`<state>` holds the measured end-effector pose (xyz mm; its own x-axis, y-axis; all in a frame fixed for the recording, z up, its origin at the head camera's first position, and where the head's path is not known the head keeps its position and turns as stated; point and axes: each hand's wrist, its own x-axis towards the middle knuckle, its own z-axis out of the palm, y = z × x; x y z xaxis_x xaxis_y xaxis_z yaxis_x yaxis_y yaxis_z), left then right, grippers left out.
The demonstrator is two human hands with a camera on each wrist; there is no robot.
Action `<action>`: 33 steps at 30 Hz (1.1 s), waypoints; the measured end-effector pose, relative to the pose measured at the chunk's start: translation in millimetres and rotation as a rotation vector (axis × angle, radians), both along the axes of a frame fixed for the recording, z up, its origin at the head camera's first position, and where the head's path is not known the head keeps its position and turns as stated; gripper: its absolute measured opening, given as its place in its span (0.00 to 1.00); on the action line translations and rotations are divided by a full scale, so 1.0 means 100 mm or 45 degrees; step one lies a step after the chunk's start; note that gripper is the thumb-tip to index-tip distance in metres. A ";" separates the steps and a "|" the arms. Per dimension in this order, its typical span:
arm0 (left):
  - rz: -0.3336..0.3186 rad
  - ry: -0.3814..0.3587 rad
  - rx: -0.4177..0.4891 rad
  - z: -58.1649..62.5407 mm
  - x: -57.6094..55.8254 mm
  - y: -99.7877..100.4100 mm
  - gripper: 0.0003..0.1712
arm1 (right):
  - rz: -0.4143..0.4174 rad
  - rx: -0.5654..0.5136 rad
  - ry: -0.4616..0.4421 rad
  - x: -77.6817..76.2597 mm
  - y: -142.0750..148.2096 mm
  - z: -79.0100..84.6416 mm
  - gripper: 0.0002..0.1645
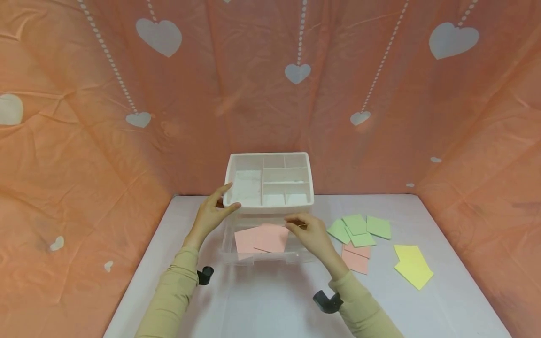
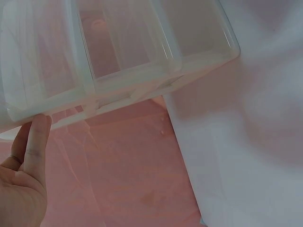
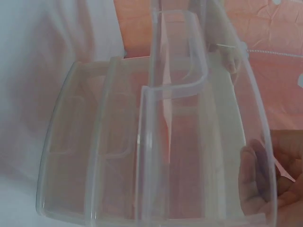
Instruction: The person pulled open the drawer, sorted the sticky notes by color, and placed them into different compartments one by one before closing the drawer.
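Note:
A white divided tray (image 1: pixel 270 188) tops a clear plastic drawer box (image 3: pixel 71 142). Its clear top drawer (image 1: pixel 291 258) is pulled out, with several pink paper notes (image 1: pixel 272 238) leaning inside. At the tray's front left corner my left hand (image 1: pixel 211 213) grips the rim, thumb on the front edge and fingers along the side; in the left wrist view the left fingers (image 2: pixel 38 146) touch the edge. Over the drawer's right side, my right hand (image 1: pixel 308 230) curls its fingers and pinches a thin paper note (image 3: pixel 285 171), pinkish and seen nearly edge-on.
Right of the box lie green notes (image 1: pixel 357 225), with more pink notes (image 1: pixel 356 263) just in front. Yellow notes (image 1: pixel 413 266) lie farther right on the white table (image 1: pixel 262 305). An orange curtain (image 1: pixel 262 94) with hearts stands close behind the box and along both sides.

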<state>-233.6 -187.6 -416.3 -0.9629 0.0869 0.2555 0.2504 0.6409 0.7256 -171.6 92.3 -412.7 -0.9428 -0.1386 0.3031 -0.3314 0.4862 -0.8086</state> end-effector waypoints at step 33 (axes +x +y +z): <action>-0.007 -0.005 0.019 0.01 0.01 0.01 0.39 | -0.294 -0.135 -0.329 0.06 1.17 -0.49 0.22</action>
